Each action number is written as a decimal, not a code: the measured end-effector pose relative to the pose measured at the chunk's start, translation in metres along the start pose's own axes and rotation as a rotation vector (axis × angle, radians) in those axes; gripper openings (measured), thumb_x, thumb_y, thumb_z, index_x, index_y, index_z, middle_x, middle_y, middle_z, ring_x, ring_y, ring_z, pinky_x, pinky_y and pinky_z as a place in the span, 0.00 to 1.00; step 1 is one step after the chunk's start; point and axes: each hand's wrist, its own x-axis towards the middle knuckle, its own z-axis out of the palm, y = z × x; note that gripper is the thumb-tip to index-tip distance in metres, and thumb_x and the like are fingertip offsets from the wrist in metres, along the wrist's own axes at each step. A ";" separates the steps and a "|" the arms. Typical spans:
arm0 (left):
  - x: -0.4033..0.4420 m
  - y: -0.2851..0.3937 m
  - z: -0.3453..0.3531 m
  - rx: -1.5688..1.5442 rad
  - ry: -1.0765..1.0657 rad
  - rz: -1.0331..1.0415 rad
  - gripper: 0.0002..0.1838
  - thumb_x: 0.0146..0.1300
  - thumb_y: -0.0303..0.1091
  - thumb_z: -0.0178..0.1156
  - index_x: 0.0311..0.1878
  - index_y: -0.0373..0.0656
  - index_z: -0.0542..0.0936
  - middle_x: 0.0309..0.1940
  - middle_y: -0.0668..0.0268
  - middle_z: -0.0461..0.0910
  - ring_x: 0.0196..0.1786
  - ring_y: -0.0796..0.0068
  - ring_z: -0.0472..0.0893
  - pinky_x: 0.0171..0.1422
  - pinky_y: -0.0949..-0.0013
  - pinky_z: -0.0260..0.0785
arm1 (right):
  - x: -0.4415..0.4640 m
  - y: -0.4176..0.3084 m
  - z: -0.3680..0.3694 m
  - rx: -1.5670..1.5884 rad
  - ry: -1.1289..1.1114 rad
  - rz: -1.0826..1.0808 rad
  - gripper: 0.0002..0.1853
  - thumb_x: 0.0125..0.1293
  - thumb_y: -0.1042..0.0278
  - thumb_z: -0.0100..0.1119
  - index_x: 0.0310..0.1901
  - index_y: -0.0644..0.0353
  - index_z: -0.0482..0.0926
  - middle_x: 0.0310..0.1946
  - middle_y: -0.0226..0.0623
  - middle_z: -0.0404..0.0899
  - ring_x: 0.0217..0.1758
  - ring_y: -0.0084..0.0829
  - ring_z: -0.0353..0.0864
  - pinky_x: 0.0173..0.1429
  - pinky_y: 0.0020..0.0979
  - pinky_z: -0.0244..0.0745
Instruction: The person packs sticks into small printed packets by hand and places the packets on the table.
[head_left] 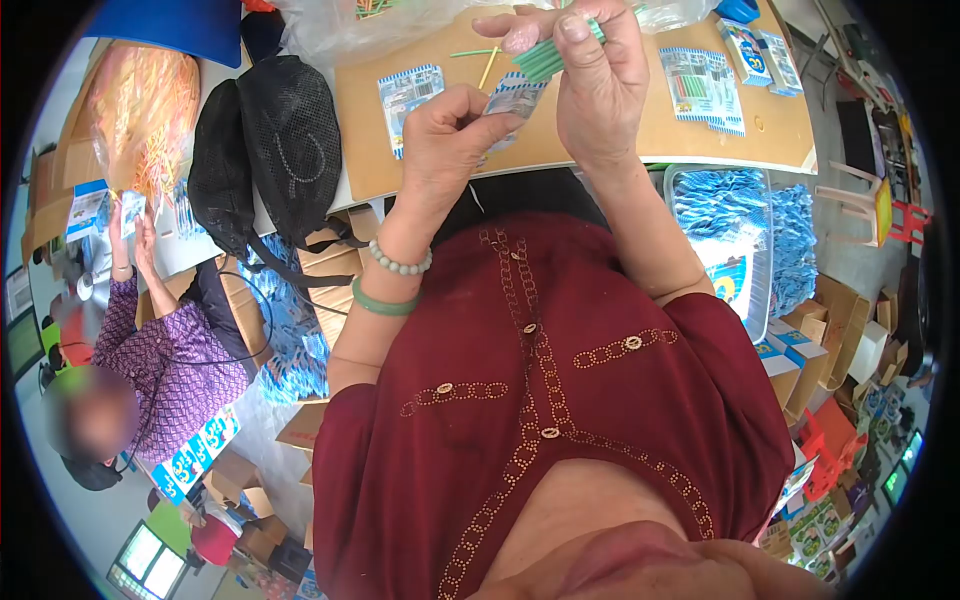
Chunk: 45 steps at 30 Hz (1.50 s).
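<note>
My left hand (450, 135), with a bead bracelet and a green bangle at its wrist, pinches a small clear plastic packet with blue-and-white print (517, 97). Close beside it, my right hand (605, 95) grips a bundle of thin green sticks (543, 60) above the packet's upper end. Whether the sticks touch the packet's mouth I cannot tell. Another printed packet (397, 112) lies flat on the table left of my hands. To the right lie overlapping packets (702, 88), with green sticks showing in one. A loose yellow stick (489, 68) rests behind my left hand.
Small blue-and-white boxes (746, 52) stand at the table's (790, 130) right. Below its edge, a clear tub (765, 250) holds many blue packets. A black mesh bag (290, 140) sits left. Farther left, a person in a purple patterned top (185, 350) handles a small box near bagged orange sticks (150, 120).
</note>
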 end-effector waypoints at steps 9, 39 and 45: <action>-0.001 -0.014 -0.004 -0.017 -0.051 -0.007 0.12 0.52 0.25 0.68 0.21 0.40 0.72 0.18 0.77 0.70 0.23 0.90 0.65 0.25 0.81 0.57 | 0.011 0.035 -0.014 0.222 -0.140 -0.271 0.10 0.71 0.61 0.46 0.39 0.58 0.62 0.29 0.36 0.78 0.40 0.34 0.81 0.56 0.38 0.69; -0.005 -0.016 -0.008 -0.258 -0.029 -0.006 0.08 0.54 0.24 0.66 0.25 0.40 0.75 0.23 0.77 0.73 0.27 0.89 0.67 0.30 0.81 0.61 | -0.014 0.016 -0.004 -0.245 -0.109 0.025 0.11 0.70 0.60 0.49 0.36 0.59 0.68 0.29 0.35 0.79 0.37 0.30 0.80 0.55 0.37 0.68; 0.002 -0.022 -0.004 -0.238 -0.015 0.031 0.04 0.60 0.27 0.62 0.37 0.38 0.81 0.29 0.75 0.78 0.32 0.87 0.73 0.37 0.81 0.66 | -0.031 0.038 -0.031 -0.189 -0.239 0.315 0.08 0.69 0.65 0.48 0.43 0.61 0.70 0.46 0.43 0.79 0.60 0.33 0.70 0.65 0.34 0.59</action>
